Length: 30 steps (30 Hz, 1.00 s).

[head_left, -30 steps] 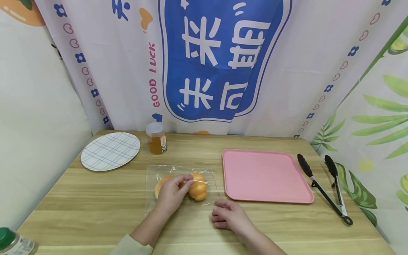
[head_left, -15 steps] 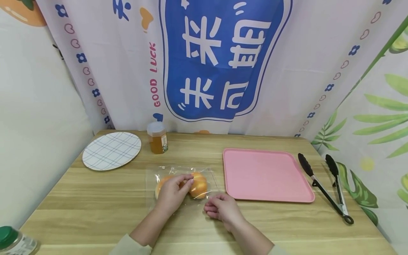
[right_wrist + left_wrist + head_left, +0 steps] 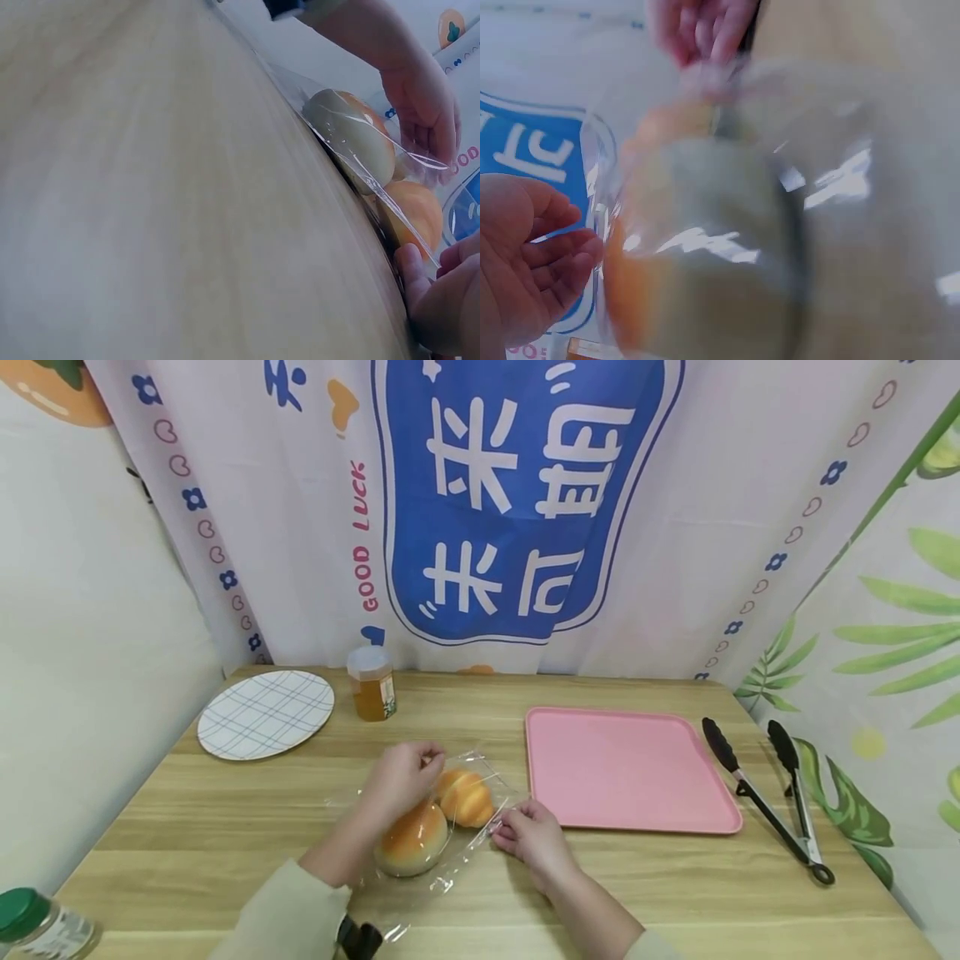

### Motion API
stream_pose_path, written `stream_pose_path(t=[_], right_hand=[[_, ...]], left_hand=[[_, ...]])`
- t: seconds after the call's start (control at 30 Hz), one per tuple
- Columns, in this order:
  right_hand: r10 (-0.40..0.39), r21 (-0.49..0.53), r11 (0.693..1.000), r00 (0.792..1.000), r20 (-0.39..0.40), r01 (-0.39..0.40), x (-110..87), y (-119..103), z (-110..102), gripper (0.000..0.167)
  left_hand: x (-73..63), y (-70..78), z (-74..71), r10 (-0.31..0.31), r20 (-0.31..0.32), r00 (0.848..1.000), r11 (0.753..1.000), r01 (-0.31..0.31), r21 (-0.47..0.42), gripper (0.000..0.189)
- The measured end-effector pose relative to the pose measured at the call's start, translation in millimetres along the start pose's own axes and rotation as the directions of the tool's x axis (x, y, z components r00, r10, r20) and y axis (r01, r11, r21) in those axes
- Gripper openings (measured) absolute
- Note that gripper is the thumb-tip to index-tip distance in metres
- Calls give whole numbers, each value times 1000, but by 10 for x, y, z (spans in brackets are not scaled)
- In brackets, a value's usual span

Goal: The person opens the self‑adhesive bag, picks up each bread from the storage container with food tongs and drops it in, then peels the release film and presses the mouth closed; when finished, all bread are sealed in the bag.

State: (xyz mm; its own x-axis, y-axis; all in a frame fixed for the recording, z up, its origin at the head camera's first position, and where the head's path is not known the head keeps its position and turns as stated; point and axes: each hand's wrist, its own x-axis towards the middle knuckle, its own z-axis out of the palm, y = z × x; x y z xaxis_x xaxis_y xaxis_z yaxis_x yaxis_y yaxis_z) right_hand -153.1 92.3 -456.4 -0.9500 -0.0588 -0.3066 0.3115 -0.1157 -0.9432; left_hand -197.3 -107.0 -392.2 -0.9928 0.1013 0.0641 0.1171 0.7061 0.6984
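Observation:
A clear plastic bag lies slanted on the wooden table in the head view. Through its film show a round bun, browned on top, and a ridged golden bread roll like a small croissant. My left hand pinches the bag's far edge, above the bun. With thumb and fingers, my right hand pinches the edge at the right, beside the roll. In the left wrist view the bun fills the middle, blurred behind shiny film. The right wrist view shows both breads inside the bag.
A pink tray lies right of the bag, with black-tipped tongs beyond it. At the back left are a checked plate and a jar of amber contents. A green-lidded jar stands at the front left.
My left hand has moved up and lifted off the breads, uncovering the bun. The bag has turned and the bun has shifted nearer. My right hand has come in to the bag's edge.

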Motion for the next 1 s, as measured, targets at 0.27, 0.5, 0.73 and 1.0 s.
stream_pose_path(t=[0.27, 0.5, 0.73, 1.0], right_hand=[[-9, 26, 1000, 1000, 25, 8, 16, 8, -13, 11], [-5, 16, 1000, 1000, 12, 5, 7, 15, -28, 11], [-16, 11, 1000, 1000, 13, 16, 5, 29, -1, 16], [-59, -5, 998, 998, -35, 59, -9, -11, 0, 13]], left_hand=[[499, -93, 116, -91, 147, 985, 996, 86, 40, 22], [573, -168, 267, -75, 171, 982, 997, 69, 44, 20], [564, -198, 285, -44, 164, 986, 999, 41, 19, 14], [505, -179, 179, -61, 165, 984, 990, 81, -119, 13]])
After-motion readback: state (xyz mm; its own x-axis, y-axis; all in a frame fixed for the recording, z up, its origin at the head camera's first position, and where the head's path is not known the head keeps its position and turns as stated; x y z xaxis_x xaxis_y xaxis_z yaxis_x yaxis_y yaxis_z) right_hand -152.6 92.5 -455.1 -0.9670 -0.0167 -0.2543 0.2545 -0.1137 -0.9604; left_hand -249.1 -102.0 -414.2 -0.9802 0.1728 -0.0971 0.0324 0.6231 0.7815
